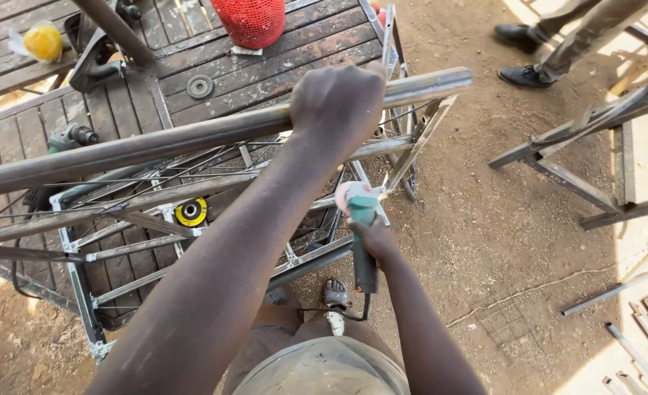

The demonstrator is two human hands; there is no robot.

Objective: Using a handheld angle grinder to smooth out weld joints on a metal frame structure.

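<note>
The left hand (336,102) is wrapped fully around a long grey round steel tube (192,139), fingers closed tight over its top near the tube's free end, which juts toward the dirt ground (485,241). Below the tube and nearer the body, the right hand (374,241) is clenched on the dark handle of a green angle grinder (360,219), its pinkish disc end raised up toward the underside of the tube. The tube lies across a welded steel frame (119,241) of thin angle bars, which sits over a weathered wooden plank table (265,58).

Judging from this, the step in hand is bringing the grinder to the tube, and doing it well seems to call for keeping the left hand's grip firm and clear of the disc, with the tube pressed steady against the frame (a loose round tube would likely roll).

Beyond the tube on the planks rest a red mesh-covered object (251,20) and a small round disc (200,86); a yellow flap disc (191,212) lies beneath the tube. Another person's dark shoes (518,73) stand well past the tube's end.
</note>
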